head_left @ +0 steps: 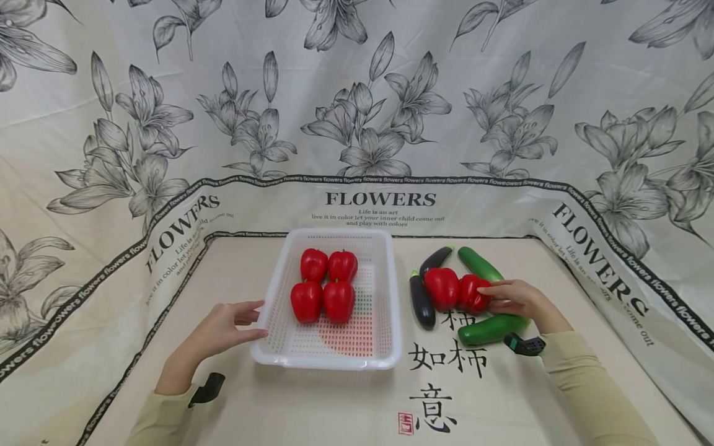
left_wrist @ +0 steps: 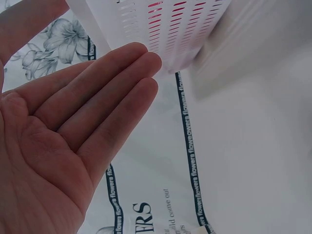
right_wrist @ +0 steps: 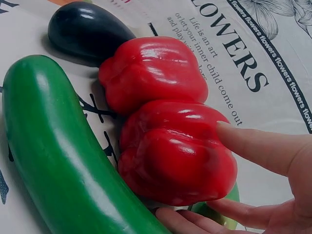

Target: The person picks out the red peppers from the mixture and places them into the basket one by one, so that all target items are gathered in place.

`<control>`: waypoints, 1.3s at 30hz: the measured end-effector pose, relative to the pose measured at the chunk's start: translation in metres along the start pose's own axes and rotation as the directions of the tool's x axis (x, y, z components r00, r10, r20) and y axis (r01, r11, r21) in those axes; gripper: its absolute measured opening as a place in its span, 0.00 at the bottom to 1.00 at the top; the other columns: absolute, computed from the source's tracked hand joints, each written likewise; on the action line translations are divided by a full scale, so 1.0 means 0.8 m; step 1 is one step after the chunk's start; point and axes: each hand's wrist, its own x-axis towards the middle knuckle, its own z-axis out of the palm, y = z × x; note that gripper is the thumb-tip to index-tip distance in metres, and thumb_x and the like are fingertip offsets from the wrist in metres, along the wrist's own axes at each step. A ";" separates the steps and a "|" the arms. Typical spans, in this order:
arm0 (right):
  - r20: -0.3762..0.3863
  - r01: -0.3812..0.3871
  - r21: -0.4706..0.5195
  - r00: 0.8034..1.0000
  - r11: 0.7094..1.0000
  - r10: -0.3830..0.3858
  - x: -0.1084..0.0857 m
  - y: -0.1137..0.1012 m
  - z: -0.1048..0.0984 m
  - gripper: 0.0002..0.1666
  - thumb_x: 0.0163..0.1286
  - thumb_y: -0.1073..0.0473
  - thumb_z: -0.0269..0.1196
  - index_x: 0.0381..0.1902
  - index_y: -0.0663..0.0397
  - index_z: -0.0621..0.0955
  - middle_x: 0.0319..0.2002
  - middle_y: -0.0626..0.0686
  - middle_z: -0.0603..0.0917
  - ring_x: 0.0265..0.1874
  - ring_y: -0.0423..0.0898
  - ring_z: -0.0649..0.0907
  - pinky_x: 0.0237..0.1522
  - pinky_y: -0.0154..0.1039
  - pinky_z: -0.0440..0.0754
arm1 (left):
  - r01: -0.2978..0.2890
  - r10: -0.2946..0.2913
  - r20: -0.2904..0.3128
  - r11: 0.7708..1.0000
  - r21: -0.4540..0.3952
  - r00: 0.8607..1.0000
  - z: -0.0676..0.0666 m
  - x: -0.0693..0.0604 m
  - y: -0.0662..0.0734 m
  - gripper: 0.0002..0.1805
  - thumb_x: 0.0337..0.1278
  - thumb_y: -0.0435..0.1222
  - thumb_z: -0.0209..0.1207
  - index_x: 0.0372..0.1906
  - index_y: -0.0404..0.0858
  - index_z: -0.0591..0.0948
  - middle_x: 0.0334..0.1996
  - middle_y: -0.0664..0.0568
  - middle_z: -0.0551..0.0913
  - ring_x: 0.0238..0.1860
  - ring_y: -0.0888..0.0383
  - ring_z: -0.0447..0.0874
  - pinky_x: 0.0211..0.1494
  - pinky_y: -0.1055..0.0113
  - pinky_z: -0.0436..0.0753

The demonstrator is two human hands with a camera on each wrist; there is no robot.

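Note:
My right hand (head_left: 512, 296) has its thumb on one side of a red bell pepper (right_wrist: 178, 156) and its fingers around the other side, pinching it. Against that pepper lies a second red bell pepper (head_left: 442, 289). Two dark eggplants (head_left: 422, 301) lie to their left, and two green cucumbers (head_left: 491, 329) lie around them, one behind and one in front. My left hand (head_left: 231, 328), fingers fairly straight, is at the left side of a white perforated basket (head_left: 395, 310); whether it touches is hard to tell. Several red bell peppers (head_left: 339, 301) sit inside the basket.
A pale cloth (head_left: 334, 409) with dark brush characters covers the table. Behind and at both sides hangs a flower-printed curtain (head_left: 379, 204) with a dark lettered border. A black wrist strap (head_left: 207, 389) is on the left arm, another (head_left: 524, 344) on the right.

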 end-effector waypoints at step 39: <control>0.122 -0.011 0.106 0.992 0.994 -0.002 0.020 0.019 -0.009 0.21 0.65 0.53 0.63 0.45 0.64 0.72 0.39 0.50 0.79 0.38 0.43 0.81 0.49 0.43 0.84 | 0.004 -0.004 0.006 1.000 0.001 1.000 -0.002 0.000 0.003 0.36 0.46 0.47 0.70 0.60 0.34 0.75 0.43 0.45 0.86 0.45 0.49 0.86 0.47 0.57 0.85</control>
